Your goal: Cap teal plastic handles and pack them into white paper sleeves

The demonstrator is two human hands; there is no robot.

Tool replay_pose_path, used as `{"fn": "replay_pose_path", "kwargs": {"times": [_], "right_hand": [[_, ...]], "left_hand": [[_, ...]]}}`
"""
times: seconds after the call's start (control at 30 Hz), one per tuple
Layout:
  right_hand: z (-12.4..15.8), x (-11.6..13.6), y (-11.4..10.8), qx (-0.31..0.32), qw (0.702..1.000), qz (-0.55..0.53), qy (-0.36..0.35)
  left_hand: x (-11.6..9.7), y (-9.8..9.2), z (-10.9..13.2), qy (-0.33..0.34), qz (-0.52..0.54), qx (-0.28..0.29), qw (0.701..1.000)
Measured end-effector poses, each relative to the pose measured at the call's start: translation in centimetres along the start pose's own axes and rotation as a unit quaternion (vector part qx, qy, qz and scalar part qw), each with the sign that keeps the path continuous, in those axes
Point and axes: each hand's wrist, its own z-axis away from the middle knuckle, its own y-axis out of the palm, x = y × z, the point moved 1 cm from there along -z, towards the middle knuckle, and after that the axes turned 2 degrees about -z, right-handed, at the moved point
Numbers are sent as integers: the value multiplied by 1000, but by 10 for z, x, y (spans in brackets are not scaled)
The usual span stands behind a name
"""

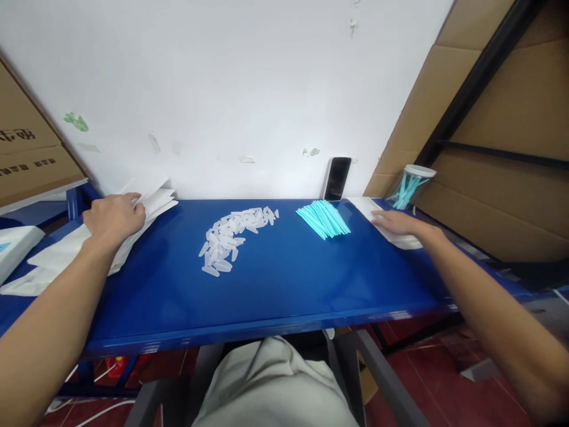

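At the left end of the table, my left hand [114, 218] is closed over a loose stack of white paper bags [66, 255]. Its thumb and fingers are bent around the upper edge of one bag that stands up slightly; the fingertips are partly hidden. To the right, my right hand [395, 222] rests with fingers stretched out on a flat white paper bag [402, 240]. Between the hands lie a curved pile of small translucent white plastic pieces [226, 234] with tapered ends and a bundle of turquoise sticks [323, 219], nearer my right hand.
A dark-screened phone [338, 178] leans against the white wall behind the blue table [267, 290]. A clear jar [409, 187] with a white lid holds more turquoise sticks. Cardboard [502, 142] and a black frame stand at right. A cardboard box [31, 148] and a white box [18, 249] are at left.
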Motion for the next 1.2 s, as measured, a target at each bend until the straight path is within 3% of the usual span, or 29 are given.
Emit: {"fn": "replay_pose_path", "kwargs": {"times": [0.1,0.17,0.27,0.37,0.43,0.53,0.63,0.73,0.83,0.93,1.07,1.2], "right_hand": [[-7,9,-4,-30,999,8,26],[-8,21,-11,-78,996,15,48],[-7,49,-24,-211,974,0,84],[-9,82,-28,-317,945,-52,67],[-12,103,-21,-330,942,-69,-4],[-14,123,-5,-292,953,-38,-70],[-8,132,6,-259,961,-26,-89],[4,136,8,-241,965,-37,-99],[15,141,10,-228,965,-29,-125],[19,145,15,-208,967,-13,-150],[19,148,22,-200,965,9,-169],[20,149,27,-188,969,42,-154]], "left_hand": [[-24,-6,2,4,-226,42,973],[-45,-11,7,52,-298,12,953],[-79,-12,18,128,-281,-70,948],[-108,-7,33,214,-218,-119,945],[-124,-4,43,271,-178,-135,937],[-137,0,53,315,-153,-131,927],[-130,3,53,305,-174,-97,931],[-105,5,42,269,-229,-36,935],[-73,5,29,210,-310,65,925],[-44,7,23,140,-386,162,897],[-25,17,25,90,-414,187,886],[-30,24,30,83,-381,154,908]]}}
